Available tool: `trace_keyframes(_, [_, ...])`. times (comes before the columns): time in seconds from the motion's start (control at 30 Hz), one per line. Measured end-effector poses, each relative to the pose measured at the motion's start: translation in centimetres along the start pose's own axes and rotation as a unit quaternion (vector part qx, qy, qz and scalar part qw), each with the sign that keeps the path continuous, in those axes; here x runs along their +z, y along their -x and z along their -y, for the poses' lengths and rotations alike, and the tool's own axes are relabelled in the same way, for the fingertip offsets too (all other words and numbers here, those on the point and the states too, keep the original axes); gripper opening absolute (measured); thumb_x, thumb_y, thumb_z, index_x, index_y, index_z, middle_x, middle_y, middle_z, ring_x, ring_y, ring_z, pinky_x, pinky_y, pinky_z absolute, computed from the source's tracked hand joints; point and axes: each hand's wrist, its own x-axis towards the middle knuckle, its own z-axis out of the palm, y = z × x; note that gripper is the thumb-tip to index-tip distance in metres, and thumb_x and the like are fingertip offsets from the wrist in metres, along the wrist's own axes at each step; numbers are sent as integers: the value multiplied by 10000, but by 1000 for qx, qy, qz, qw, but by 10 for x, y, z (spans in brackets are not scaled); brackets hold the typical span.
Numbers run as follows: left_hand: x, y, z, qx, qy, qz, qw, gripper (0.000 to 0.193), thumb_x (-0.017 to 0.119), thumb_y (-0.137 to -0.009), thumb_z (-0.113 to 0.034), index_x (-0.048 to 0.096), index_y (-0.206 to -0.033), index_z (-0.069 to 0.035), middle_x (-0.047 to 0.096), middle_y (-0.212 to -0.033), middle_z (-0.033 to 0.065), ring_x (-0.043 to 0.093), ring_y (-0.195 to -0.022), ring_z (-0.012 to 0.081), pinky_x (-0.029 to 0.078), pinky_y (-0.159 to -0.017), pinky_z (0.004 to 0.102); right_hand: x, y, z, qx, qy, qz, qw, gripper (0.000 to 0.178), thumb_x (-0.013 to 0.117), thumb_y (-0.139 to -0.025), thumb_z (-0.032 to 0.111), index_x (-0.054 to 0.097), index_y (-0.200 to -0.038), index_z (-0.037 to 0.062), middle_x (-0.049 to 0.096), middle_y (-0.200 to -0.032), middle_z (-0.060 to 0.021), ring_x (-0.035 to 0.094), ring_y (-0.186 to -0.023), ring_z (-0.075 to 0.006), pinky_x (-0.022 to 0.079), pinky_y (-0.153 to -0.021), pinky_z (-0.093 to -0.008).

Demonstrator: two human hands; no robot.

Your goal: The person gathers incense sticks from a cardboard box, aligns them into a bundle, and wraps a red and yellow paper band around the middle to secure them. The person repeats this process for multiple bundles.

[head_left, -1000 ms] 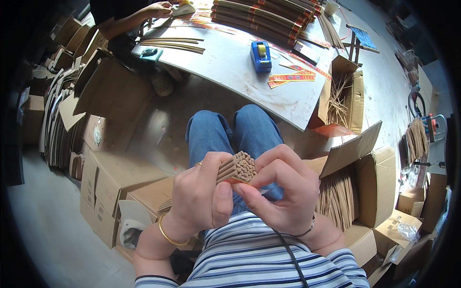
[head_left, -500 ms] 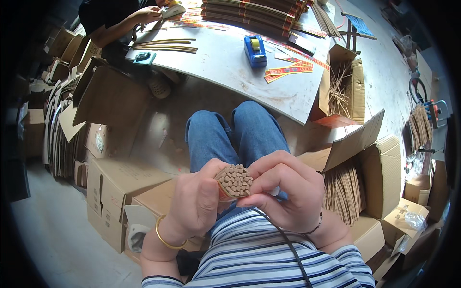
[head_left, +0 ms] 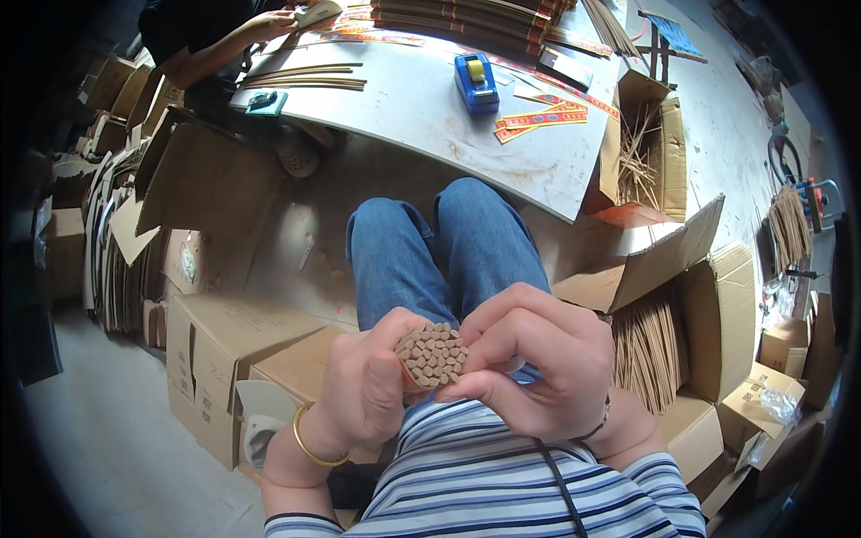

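A bundle of brown incense sticks (head_left: 433, 356) stands end-on in front of my lap, its cut ends facing up. My left hand (head_left: 361, 384) is closed around the bundle from the left, the thumb lying along its side. A strip of red and orange wrapping shows in part beside that thumb. From the right, my right hand (head_left: 549, 366) pinches the bundle's edge between thumb and forefinger, the other fingers curled. The lower length of the sticks is hidden behind my hands.
Ahead stands a white table (head_left: 404, 117) with a blue tape dispenser (head_left: 476, 83), red and yellow label strips (head_left: 547, 119) and stacked bundles (head_left: 457, 31). At right, an open carton holds loose sticks (head_left: 647, 354). Closed cartons (head_left: 220, 359) are at left. Another person's arm (head_left: 215, 56) reaches over the table.
The bundle has shifted slightly left and down and shows more of its end face. My left hand still grips it, and my right fingers remain at its right edge.
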Motion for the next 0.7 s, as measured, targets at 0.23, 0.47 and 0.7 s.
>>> trace_keyframes(0.23, [-3,0,8,35,95,54,993,700,187,-1035,-518,613,-967,34,643,-667,68,600,-540,122,452,-495,237,-3,0,0,-53,23,13,998,259,812,-722,211,616,-744,43,610,-758,-70,604,-614,-214,487,-525,-301])
trace_keyframes(0.47, [-5,0,4,31,90,80,992,706,188,-1032,-528,604,-975,40,635,-660,69,597,-538,127,444,-492,238,-5,1,0,-72,25,24,997,273,808,-730,235,618,-752,40,608,-755,-71,608,-620,-214,497,-539,-295])
trace_keyframes(0.7, [-5,4,3,-40,73,91,992,808,185,-977,-652,599,-872,34,648,-760,108,601,-662,159,465,-602,259,-7,3,0,-66,25,42,997,268,796,-747,255,627,-749,47,613,-763,-72,616,-629,-212,502,-546,-296])
